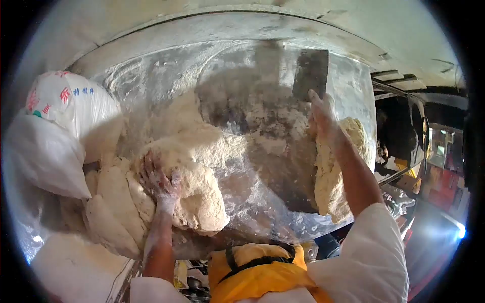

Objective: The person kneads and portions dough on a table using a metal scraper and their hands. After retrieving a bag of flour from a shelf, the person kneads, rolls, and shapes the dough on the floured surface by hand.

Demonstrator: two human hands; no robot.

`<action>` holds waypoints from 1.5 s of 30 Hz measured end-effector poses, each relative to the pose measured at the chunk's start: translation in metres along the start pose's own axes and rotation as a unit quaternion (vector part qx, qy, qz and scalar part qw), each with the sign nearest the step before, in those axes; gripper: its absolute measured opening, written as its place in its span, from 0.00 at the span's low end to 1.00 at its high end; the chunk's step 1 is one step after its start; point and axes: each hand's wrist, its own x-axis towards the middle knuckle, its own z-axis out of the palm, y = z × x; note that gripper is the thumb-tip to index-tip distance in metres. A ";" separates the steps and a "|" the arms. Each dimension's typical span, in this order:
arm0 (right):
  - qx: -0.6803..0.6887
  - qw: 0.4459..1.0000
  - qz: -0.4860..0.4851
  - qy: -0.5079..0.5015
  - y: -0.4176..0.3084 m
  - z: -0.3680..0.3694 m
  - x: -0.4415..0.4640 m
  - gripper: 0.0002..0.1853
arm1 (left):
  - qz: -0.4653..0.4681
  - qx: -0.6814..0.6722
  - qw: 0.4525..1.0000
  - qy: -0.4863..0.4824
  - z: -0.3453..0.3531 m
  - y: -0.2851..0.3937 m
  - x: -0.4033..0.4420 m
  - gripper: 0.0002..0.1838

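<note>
My left hand [160, 178], dusted with flour and fingers spread, rests on a rough mass of dough [202, 197] at the left of the floured metal worktop [262, 202]. Toward the back right, my right hand [322, 113] has its fingers closed around the near end of a dark flat rectangular scraper [311, 72]. Beside my right forearm lies a long, thick piece of dough [333, 177] along the worktop's right side. Loose flour and crumbly dough spread over the middle and back left.
White sacks with red and blue print [76, 101] stand at the left edge, beside pale folded sheeting or sacking [113, 212]. A raised wall [227, 25] borders the back. Dark equipment [401, 126] is at the right.
</note>
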 end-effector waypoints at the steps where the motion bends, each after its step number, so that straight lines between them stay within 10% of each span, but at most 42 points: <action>1: 0.090 0.994 0.067 0.000 0.010 -0.001 0.018 0.22 | 0.001 0.014 1.000 0.000 -0.002 0.003 0.001 0.40; 3: 0.055 0.955 -0.286 -0.061 0.071 0.047 0.074 0.21 | 0.010 0.031 0.999 -0.001 -0.002 0.003 0.005 0.40; 6: -0.185 0.967 -0.046 -0.167 -0.030 0.111 -0.073 0.28 | 0.009 0.051 0.999 0.017 -0.005 0.003 -0.002 0.40; 8: -0.292 0.900 -0.244 -0.214 -0.023 0.138 -0.082 0.28 | -0.016 0.046 0.998 -0.047 -0.008 0.004 0.004 0.38; 16: 0.110 0.987 0.104 -0.048 -0.017 0.040 0.018 0.24 | -0.012 0.056 0.998 -0.035 -0.003 0.003 -0.007 0.37; 20: -0.180 0.953 0.026 -0.243 -0.072 0.121 -0.064 0.23 | 0.003 0.043 0.999 -0.003 0.020 -0.015 -0.012 0.38; 22: -0.331 0.876 -0.237 -0.259 -0.039 0.161 -0.076 0.24 | -0.037 0.036 0.997 -0.050 0.021 -0.021 -0.013 0.36; 29: -0.189 0.974 -0.117 0.048 0.004 -0.005 -0.099 0.20 | 0.050 0.033 0.996 0.069 0.008 -0.002 0.004 0.36; 38: -0.293 0.929 -0.074 -0.214 0.097 0.034 -0.251 0.19 | -0.039 0.104 0.993 -0.032 -0.006 0.009 0.010 0.40; 45: -0.276 0.953 -0.079 -0.095 0.104 -0.050 -0.279 0.16 | -0.009 0.154 0.987 -0.040 -0.004 0.005 0.007 0.37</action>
